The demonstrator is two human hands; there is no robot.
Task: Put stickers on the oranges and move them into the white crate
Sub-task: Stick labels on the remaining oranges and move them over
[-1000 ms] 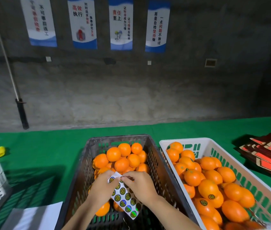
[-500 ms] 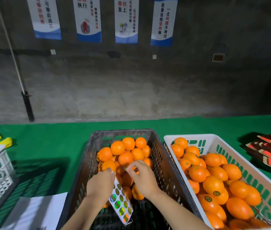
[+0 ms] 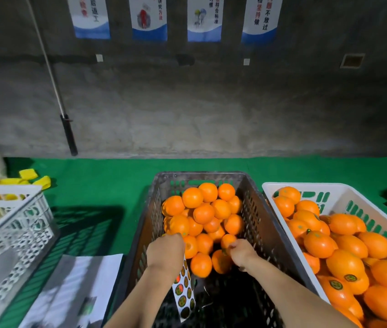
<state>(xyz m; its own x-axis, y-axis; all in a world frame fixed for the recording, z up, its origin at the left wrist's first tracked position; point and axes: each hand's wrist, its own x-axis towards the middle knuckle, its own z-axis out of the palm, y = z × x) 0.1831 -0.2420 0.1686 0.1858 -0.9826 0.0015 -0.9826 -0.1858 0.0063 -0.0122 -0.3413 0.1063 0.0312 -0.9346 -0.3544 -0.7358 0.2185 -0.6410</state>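
Now my right hand [image 3: 241, 252], off the sticker sheet [image 3: 184, 292] since a second ago, curls onto an orange [image 3: 222, 260] at the pile's near edge (sticker presumably going on). My left hand [image 3: 165, 253] pinches the dangling sheet inside the dark crate [image 3: 262, 223]. Beside its right wall stands the white crate [image 3: 353, 195], part filled.

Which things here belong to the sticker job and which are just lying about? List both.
Job: oranges in the dark crate; sticker sheet held by left hand; right hand on an orange; white crate.

Lying about: lattice crate; yellow pieces; paper; wall posters; pole.
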